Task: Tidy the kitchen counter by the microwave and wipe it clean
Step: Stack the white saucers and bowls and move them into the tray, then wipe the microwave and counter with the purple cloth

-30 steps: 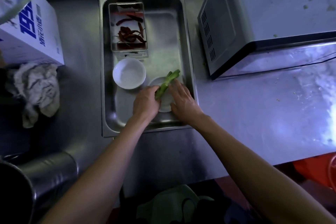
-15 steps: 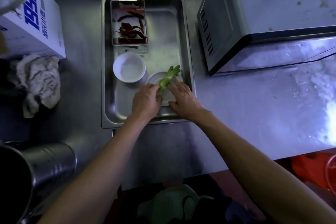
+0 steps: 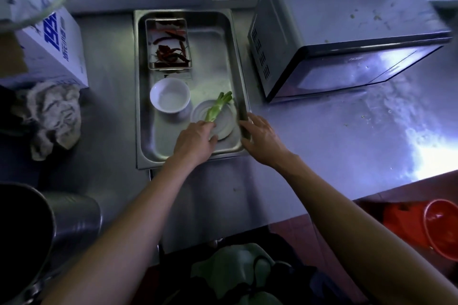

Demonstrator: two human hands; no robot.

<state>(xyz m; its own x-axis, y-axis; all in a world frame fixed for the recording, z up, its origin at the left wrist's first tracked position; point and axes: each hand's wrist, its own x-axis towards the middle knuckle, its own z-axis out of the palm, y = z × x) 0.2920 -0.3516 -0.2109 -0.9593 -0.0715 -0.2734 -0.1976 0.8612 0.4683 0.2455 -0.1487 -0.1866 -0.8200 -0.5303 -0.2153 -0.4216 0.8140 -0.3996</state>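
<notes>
My left hand (image 3: 194, 141) pinches the green vegetable stalk (image 3: 216, 109) over a white plate (image 3: 223, 129) inside the steel tray (image 3: 158, 153). My right hand (image 3: 261, 137) curls over the tray's right rim; microwave (image 3: 334, 27) beyond it on the counter (image 3: 347, 143).
</notes>
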